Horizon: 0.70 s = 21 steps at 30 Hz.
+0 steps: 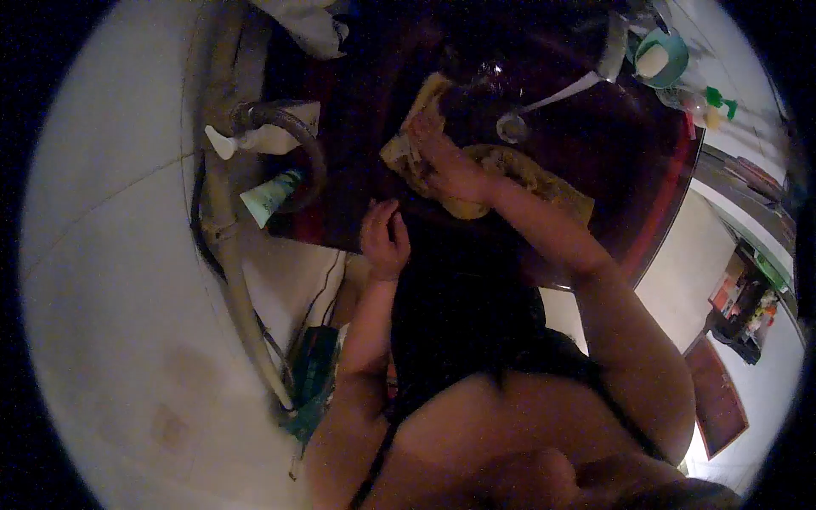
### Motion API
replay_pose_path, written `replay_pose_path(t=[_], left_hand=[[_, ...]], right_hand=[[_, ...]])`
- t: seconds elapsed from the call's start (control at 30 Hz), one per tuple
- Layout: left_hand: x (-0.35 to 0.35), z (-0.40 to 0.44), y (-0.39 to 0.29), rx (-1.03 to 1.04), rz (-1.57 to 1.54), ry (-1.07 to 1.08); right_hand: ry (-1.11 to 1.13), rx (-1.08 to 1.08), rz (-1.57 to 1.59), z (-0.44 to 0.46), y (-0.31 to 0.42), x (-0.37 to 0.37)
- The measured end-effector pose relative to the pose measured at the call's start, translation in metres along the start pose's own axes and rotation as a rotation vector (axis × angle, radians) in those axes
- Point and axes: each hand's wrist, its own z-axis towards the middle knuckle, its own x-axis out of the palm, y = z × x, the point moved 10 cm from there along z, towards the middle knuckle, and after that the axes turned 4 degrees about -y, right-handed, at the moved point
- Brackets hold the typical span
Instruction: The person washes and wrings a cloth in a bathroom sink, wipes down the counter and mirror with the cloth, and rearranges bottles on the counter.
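Note:
My right hand is on a wet-looking yellow cloth, its fingers pressed into the bunched left part. The cloth stretches from the upper left, under my wrist, to the lower right across a dark red glossy basin or counter. At the basin's near edge, my left hand is raised with nothing in it, its fingers loosely bent and apart. A metal faucet stands at the upper right, and a pale streak like running water slants from it to a small round drain.
On the left are a pump bottle, a green-white tube and a grey hose by a wall pipe. A soap dish with soap and a green-topped pump bottle stand at the upper right.

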Motion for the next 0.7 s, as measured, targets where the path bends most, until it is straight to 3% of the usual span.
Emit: replay_pose_path(t=[0.07,0.1,0.13,0.2,0.23,0.3,0.37,0.43,0.5,0.53,0.67,0.7], left_hand=[[0.004,0.002,0.0,-0.009,-0.022,0.047],[0.003,0.002,0.0,0.0,-0.022,0.051],[0.0,0.003,0.001,0.013,-0.015,0.044],[-0.002,0.002,0.003,0.025,-0.006,0.028],[0.003,0.003,0.0,0.042,0.004,0.025],[0.003,0.002,-0.001,0.07,0.002,0.033],[0.004,0.0,0.003,0.008,0.062,0.061],[-0.004,0.001,0.005,0.009,0.042,0.075],[-0.002,-0.001,0.002,0.058,0.06,0.044],[-0.003,-0.001,0.002,0.065,0.048,0.054],[-0.023,0.001,0.006,0.033,0.029,0.087],[-0.027,0.002,0.009,0.01,0.037,0.111]], right_hand=[[0.377,-0.053,-0.032,-0.027,0.001,0.019],[0.367,-0.052,-0.03,-0.037,0.006,-0.002],[0.234,-0.42,-0.381,-0.052,0.041,-0.036],[0.085,-0.788,-0.737,-0.085,0.063,-0.051],[0.318,-0.234,-0.365,-0.079,0.007,-0.046],[0.498,0.331,0.032,-0.084,-0.024,-0.029],[0.462,0.149,-0.229,-0.034,0.004,-0.013],[0.052,0.143,-0.21,0.003,-0.001,0.009],[-0.02,-0.012,-0.147,-0.01,-0.003,0.009],[-0.028,0.002,-0.151,-0.021,-0.009,0.007],[0.33,0.262,-0.136,-0.083,-0.029,-0.011],[0.24,0.296,-0.158,-0.106,-0.051,-0.018]])
